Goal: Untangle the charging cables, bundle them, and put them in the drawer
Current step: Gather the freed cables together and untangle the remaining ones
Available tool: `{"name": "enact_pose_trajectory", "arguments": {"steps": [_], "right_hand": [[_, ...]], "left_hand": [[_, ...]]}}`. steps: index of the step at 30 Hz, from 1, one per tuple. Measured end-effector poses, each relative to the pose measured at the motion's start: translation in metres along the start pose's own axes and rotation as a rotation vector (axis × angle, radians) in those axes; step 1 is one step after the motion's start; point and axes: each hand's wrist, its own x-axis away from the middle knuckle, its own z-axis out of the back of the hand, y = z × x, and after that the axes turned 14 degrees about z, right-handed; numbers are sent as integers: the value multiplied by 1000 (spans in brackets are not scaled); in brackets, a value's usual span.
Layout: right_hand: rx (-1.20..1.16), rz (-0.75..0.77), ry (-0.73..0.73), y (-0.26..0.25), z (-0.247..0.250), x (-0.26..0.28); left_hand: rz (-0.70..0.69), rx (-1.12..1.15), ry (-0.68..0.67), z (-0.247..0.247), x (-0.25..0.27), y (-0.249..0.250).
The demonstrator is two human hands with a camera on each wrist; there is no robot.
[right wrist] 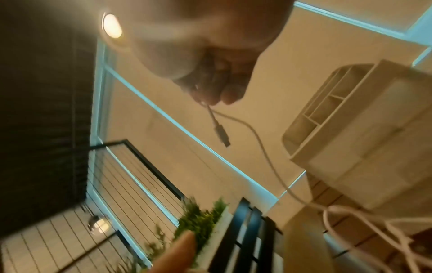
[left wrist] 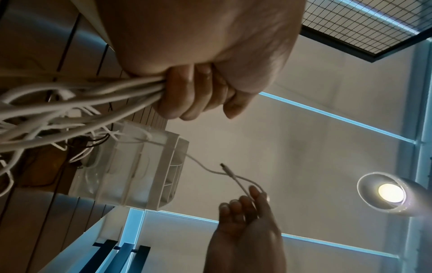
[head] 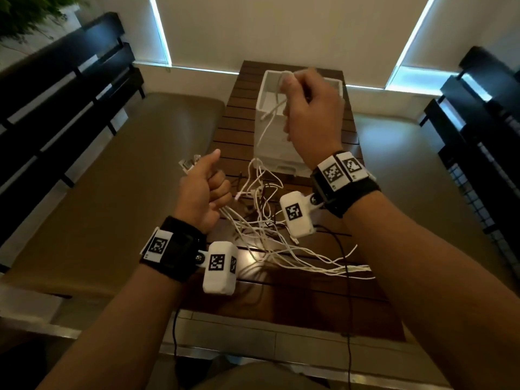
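My left hand (head: 216,190) is in a fist low on the left and grips several white charging cables (left wrist: 98,92). Their plug ends (head: 188,164) stick out above the fist, and the rest trails into a loose tangle (head: 264,229) on the wooden table (head: 239,114). My right hand (head: 292,88) is raised above the white drawer unit (head: 270,147) and pinches one white cable (head: 271,114) near its end. That cable's plug (right wrist: 221,133) dangles free under the fingers (right wrist: 210,88). The cable runs down in front of the unit to the tangle. The unit's front drawer looks closed.
Cushioned benches with black slatted backs (head: 64,80) flank the table on both sides. A thin black wire (head: 347,277) hangs over the table's near edge. The drawer unit's top tray (right wrist: 327,103) has small open compartments. A green plant (head: 25,15) sits at the far left.
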Motion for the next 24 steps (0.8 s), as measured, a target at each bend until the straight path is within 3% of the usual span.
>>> {"name": "enact_pose_trajectory", "arguments": {"steps": [4,6,9,12,14,19,24], "right_hand": [[-241,-118,-157,-9,5,2],[-387,-181,-86,-19,12,-3],[-550,-75,74,-44,24,-24],[-546,74,55,-65,33,-40],[-452,63,37,-65,33,-33],[-269,-213,3,-29,21,30],[-600,-577,46,-5,25,76]], "left_hand": [[-7,39,-28,0,1,0],[-8,44,-19,-2,3,0],[-4,45,-13,-4,6,-3],[-9,50,1,-9,8,-4],[-20,49,11,-13,9,-5],[-54,-30,6,-22,10,-6],[-34,-149,11,-34,10,-15]]}}
